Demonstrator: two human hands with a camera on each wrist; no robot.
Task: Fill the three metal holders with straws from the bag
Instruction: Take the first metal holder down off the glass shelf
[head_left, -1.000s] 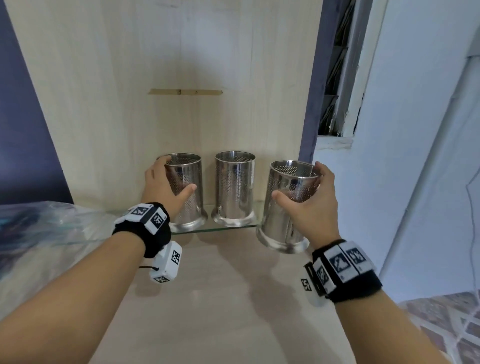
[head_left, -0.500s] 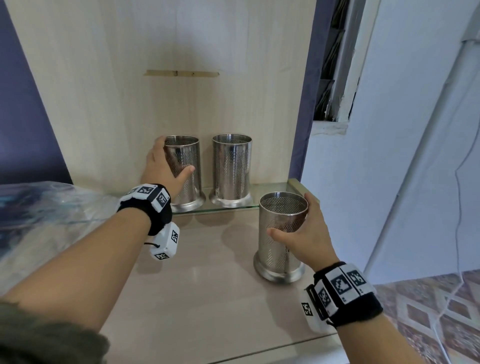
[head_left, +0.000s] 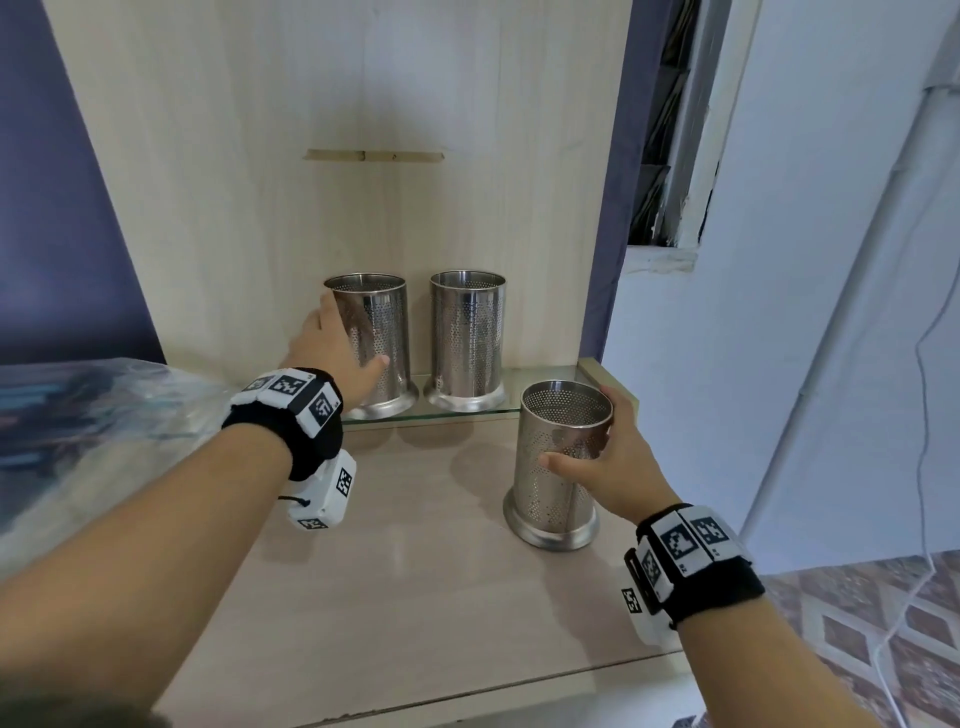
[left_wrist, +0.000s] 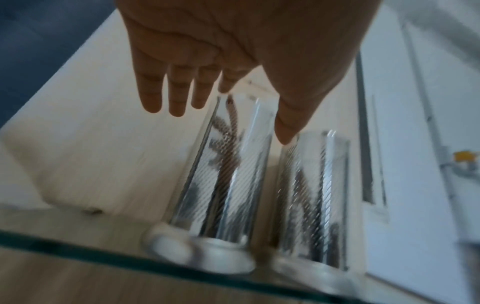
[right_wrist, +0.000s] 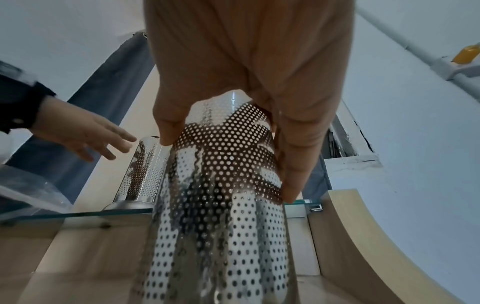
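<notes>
Three perforated metal holders are in the head view. The left holder (head_left: 376, 343) and the middle holder (head_left: 467, 338) stand on the glass shelf (head_left: 545, 387). My left hand (head_left: 332, 348) is beside the left holder (left_wrist: 228, 174) with straight, spread fingers (left_wrist: 176, 92), and it grips nothing. The third holder (head_left: 558, 467) stands upright on the wooden counter (head_left: 405, 582). My right hand (head_left: 618, 467) holds it near the rim, thumb and fingers curled round it (right_wrist: 221, 205). The clear bag (head_left: 88, 415) lies at the left, its contents blurred.
A wooden back panel (head_left: 363, 104) rises behind the shelf. A white wall (head_left: 779, 312) and a hanging cable (head_left: 924, 415) are on the right. The counter's front edge (head_left: 519, 691) runs near my right wrist, with patterned floor (head_left: 857, 623) beyond it.
My right hand has carried the third holder down from the glass shelf onto the wooden counter. My left hand has loosened from the left holder and its fingers have straightened.
</notes>
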